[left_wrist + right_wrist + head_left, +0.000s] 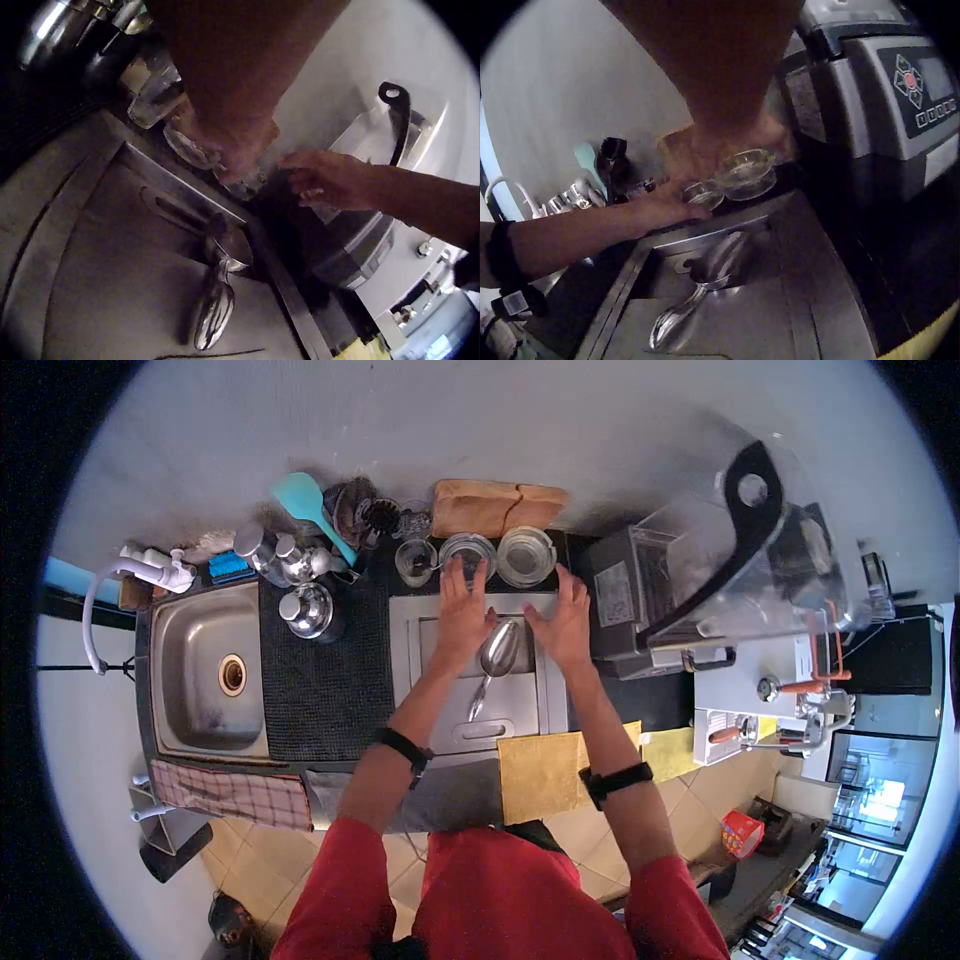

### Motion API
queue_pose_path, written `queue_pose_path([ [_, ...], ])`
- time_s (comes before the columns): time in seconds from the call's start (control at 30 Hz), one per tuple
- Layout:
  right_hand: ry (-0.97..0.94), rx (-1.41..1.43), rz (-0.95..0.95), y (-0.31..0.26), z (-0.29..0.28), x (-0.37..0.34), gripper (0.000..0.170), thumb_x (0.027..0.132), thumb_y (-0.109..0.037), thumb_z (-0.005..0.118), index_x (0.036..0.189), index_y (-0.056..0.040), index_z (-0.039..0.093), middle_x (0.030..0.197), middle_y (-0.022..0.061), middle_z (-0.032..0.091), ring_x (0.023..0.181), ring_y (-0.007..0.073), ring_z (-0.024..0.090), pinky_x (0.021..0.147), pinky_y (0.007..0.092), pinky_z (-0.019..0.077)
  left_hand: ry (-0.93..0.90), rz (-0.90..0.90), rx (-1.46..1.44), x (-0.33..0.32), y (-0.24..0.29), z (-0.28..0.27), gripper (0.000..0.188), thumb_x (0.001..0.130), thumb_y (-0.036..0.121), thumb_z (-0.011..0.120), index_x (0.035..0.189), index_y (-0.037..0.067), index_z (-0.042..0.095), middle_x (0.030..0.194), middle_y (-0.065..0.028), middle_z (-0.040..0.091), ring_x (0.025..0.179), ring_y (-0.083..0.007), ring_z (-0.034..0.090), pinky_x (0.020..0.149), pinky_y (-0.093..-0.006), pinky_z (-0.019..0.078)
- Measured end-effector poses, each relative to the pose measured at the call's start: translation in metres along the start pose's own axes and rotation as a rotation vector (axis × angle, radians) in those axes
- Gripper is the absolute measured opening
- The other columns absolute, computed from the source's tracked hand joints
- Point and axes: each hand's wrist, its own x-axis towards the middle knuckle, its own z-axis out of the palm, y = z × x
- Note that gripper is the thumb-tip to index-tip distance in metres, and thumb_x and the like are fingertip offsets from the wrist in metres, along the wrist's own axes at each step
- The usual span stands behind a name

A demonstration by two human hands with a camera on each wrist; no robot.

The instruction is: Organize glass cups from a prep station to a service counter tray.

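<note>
My left hand (463, 618) reaches to the back of the counter, fingertips over the near rim of the middle glass ashtray (462, 544). My right hand (566, 622) is beside the right glass ashtray (527, 556), its fingers extended along the outer right side and its thumb apart from them. Between the hands a metal scoop (500, 652) lies on a steel lid (418, 705), its handle toward the person. In the right wrist view the right ashtray (746, 180) shows below the right hand, whose fingers are largely hidden there.
A smaller glass (414, 563) stands left of the ashtrays, with a wooden board (490, 508) behind them. Close on the right is a blender (640, 595). Metal shakers (308, 608) and a sink (195, 680) lie left. Yellow cloth (545, 775) hangs at the front edge.
</note>
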Motion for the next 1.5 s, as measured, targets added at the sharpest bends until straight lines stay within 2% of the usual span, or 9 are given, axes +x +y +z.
queue_pose_path([
  [0.23,-0.078,-0.059,0.139,-0.013,0.030,0.059,0.103,0.069,-0.035,0.088,0.151,-0.0128,0.030,0.141,0.0310,0.039,0.131,0.0495,0.041,0.106,0.0538,0.0422,0.041,-0.093,0.099,0.023,0.000,0.015,0.089,0.074,0.018,0.077,0.150,0.002,0.033,0.154,-0.0349,0.021,0.146,-0.0533,0.016,0.119,-0.0600,0.0200],
  [0.5,-0.071,0.022,0.068,0.001,0.056,0.071,0.107,0.066,-0.029,0.092,0.149,-0.0119,0.027,0.136,0.0300,0.043,0.126,0.0478,0.044,0.106,0.0514,0.0409,0.109,-0.166,0.141,0.036,-0.005,0.027,0.082,0.078,0.020,0.072,0.148,-0.001,0.035,0.156,-0.0381,0.017,0.146,-0.0535,0.017,0.118,-0.0597,0.0217],
  [0.63,-0.046,0.090,0.100,0.000,0.056,0.074,0.112,0.060,-0.027,0.093,0.150,-0.0087,0.028,0.128,0.0268,0.047,0.121,0.0449,0.044,0.105,0.0501,0.0404,0.148,-0.196,0.121,0.040,-0.007,0.031,0.092,0.078,0.024,0.075,0.153,0.001,0.027,0.156,-0.0381,0.017,0.146,-0.0519,0.020,0.118,-0.0578,0.0228],
  [0.8,0.066,0.214,0.124,0.000,0.048,0.059,0.110,0.063,-0.025,0.092,0.150,-0.0083,0.028,0.132,0.0259,0.044,0.123,0.0436,0.044,0.107,0.0489,0.0395,0.154,-0.249,0.104,0.045,-0.005,0.031,0.109,0.076,0.031,0.081,0.158,0.006,0.015,0.157,-0.0371,0.016,0.146,-0.0502,0.022,0.117,-0.0566,0.0249],
  [1.13,0.050,0.369,0.216,-0.005,-0.002,0.003,0.106,0.067,-0.022,0.091,0.150,-0.0046,0.028,0.134,0.0198,0.040,0.121,0.0346,0.047,0.105,0.0447,0.0422,0.117,-0.327,0.045,0.049,0.008,0.019,0.101,0.067,0.020,0.087,0.150,0.008,0.030,0.147,-0.0341,0.030,0.137,-0.0476,0.034,0.110,-0.0559,0.0308],
  [1.2,0.037,0.470,0.228,-0.007,-0.006,-0.007,0.104,0.070,-0.015,0.090,0.152,-0.0101,0.026,0.133,0.0156,0.040,0.121,0.0279,0.047,0.106,0.0439,0.0411,0.120,-0.305,0.038,0.045,0.010,0.016,0.099,0.067,0.019,0.087,0.149,0.007,0.033,0.146,-0.0344,0.029,0.136,-0.0480,0.034,0.108,-0.0561,0.0311],
  [1.3,0.043,0.492,0.213,-0.009,-0.011,-0.019,0.104,0.071,-0.012,0.089,0.152,-0.0110,0.025,0.133,0.0151,0.041,0.122,0.0279,0.047,0.107,0.0437,0.0408,0.157,-0.224,0.032,0.038,0.016,0.009,0.098,0.066,0.028,0.085,0.148,0.009,0.035,0.147,-0.0332,0.030,0.131,-0.0504,0.035,0.106,-0.0587,0.0307],
  [1.37,0.051,0.537,0.205,-0.010,-0.015,-0.026,0.105,0.068,-0.012,0.090,0.152,-0.0091,0.027,0.134,0.0150,0.041,0.123,0.0276,0.046,0.107,0.0422,0.0405,0.201,-0.185,0.019,0.031,0.026,0.000,0.096,0.065,0.018,0.086,0.147,0.006,0.036,0.143,-0.0336,0.031,0.133,-0.0492,0.032,0.107,-0.0568,0.0310],
  [1.5,0.037,0.640,0.236,-0.021,-0.036,-0.041,0.106,0.066,-0.010,0.090,0.152,-0.0077,0.028,0.134,0.0133,0.042,0.124,0.0267,0.046,0.108,0.0403,0.0391,0.172,-0.185,0.029,0.008,0.043,-0.014,0.096,0.065,0.018,0.086,0.146,0.006,0.037,0.143,-0.0332,0.030,0.133,-0.0488,0.032,0.107,-0.0573,0.0310],
])
